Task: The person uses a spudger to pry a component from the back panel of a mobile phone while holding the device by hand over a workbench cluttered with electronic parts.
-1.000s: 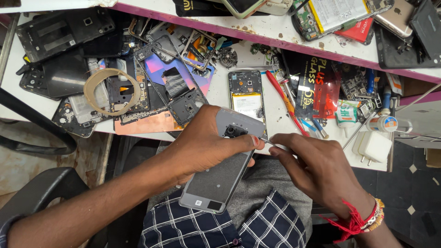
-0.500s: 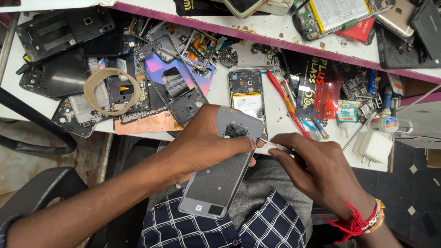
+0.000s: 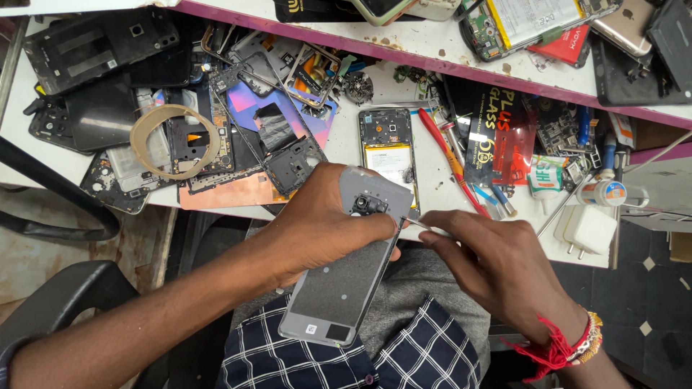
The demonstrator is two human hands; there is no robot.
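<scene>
My left hand (image 3: 321, 230) grips a grey phone back cover (image 3: 344, 281) above my lap, inner side up, with its camera module (image 3: 367, 205) near the top end. My right hand (image 3: 497, 266) pinches a thin metal tool (image 3: 417, 224) whose tip touches the cover's right edge just beside the camera module. A red thread band sits on my right wrist. An opened phone with its battery showing (image 3: 387, 148) lies on the white bench just beyond the cover.
The white bench (image 3: 440, 180) is strewn with phone frames, back covers and boards. A tape ring (image 3: 175, 141) lies at left, a red-handled tool (image 3: 445, 155), a glue tube and a white charger (image 3: 587, 229) at right. A shelf above holds more phones. A black chair arm (image 3: 50, 295) is at lower left.
My right hand has shifted slightly right and its tool tip now rests at the cover's edge. The left hand and the cover have barely moved.
</scene>
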